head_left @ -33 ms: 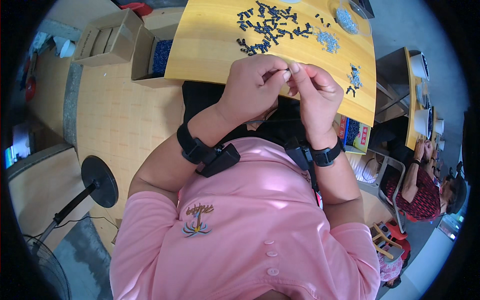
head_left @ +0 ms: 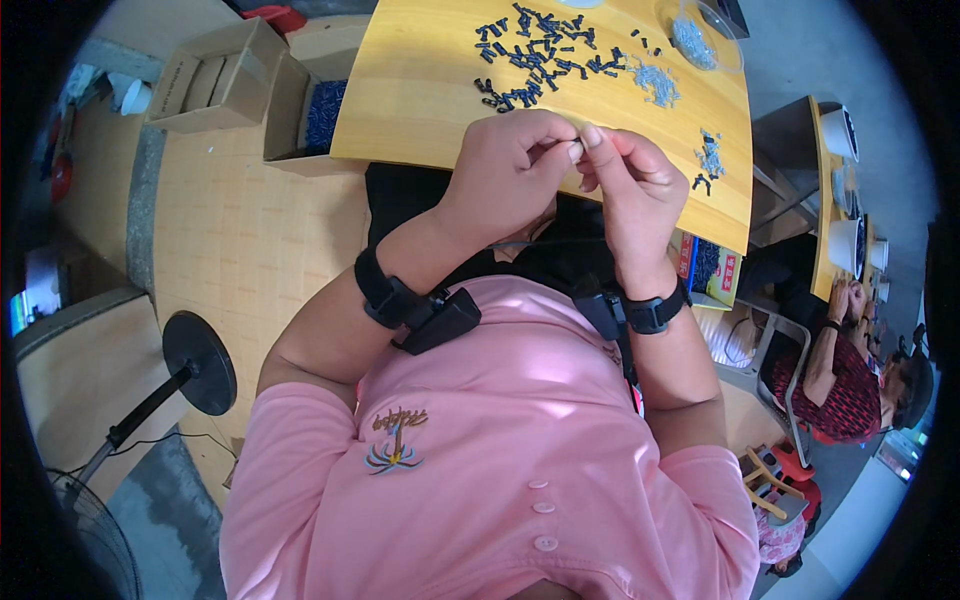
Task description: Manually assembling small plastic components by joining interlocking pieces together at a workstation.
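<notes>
My left hand (head_left: 510,165) and my right hand (head_left: 638,180) meet above the near edge of the wooden table (head_left: 420,90). Both are closed in a pinch, thumbs against fingers, with the tips touching or nearly so. Between them a small black part (head_left: 577,141) just shows; the fingers cover most of it. Beyond my hands lies a loose pile of small black parts (head_left: 540,50). Right of it is a heap of small shiny silver pieces (head_left: 656,85). Closer to the right edge, a smaller mixed heap (head_left: 709,155) holds silver and black pieces.
A clear round tray (head_left: 695,45) of silver pieces stands at the far right. Left of the table are open cardboard boxes (head_left: 215,75), one holding dark parts (head_left: 325,112). A black fan base (head_left: 198,362) is at the left. Another person (head_left: 830,370) sits at a table on the right.
</notes>
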`<state>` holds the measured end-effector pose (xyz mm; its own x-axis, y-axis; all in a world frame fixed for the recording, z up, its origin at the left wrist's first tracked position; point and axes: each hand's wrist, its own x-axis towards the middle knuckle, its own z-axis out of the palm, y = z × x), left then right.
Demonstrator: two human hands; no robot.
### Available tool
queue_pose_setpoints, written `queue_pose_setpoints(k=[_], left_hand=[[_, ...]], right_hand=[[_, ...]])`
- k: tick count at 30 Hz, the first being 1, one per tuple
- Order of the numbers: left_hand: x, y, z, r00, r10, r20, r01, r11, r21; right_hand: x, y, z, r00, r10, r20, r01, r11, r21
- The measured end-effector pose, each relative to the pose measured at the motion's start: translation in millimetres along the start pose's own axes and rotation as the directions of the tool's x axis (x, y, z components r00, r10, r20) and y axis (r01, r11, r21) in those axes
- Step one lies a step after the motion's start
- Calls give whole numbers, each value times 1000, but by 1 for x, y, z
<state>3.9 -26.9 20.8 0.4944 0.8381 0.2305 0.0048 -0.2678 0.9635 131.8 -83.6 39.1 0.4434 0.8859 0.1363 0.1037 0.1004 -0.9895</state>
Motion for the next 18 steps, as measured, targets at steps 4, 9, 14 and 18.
queue_pose_setpoints(k=[4, 9, 14, 18], left_hand=[[3, 2, -2, 963, -244, 111, 262, 945, -197], [6, 6, -6, 886, -400, 235, 463, 780, -421], [6, 5, -2, 845, -419, 331, 534, 682, -500], [4, 8, 3, 861, -404, 310, 509, 688, -518]], right_hand=[[3, 3, -13, 995, -63, 75, 75, 984, -162], [0, -4, -18, 922, -251, 294, 354, 853, -384], [-2, -3, -19, 910, -302, 285, 410, 756, -510], [-3, -3, -17, 886, -380, 265, 463, 682, -567]])
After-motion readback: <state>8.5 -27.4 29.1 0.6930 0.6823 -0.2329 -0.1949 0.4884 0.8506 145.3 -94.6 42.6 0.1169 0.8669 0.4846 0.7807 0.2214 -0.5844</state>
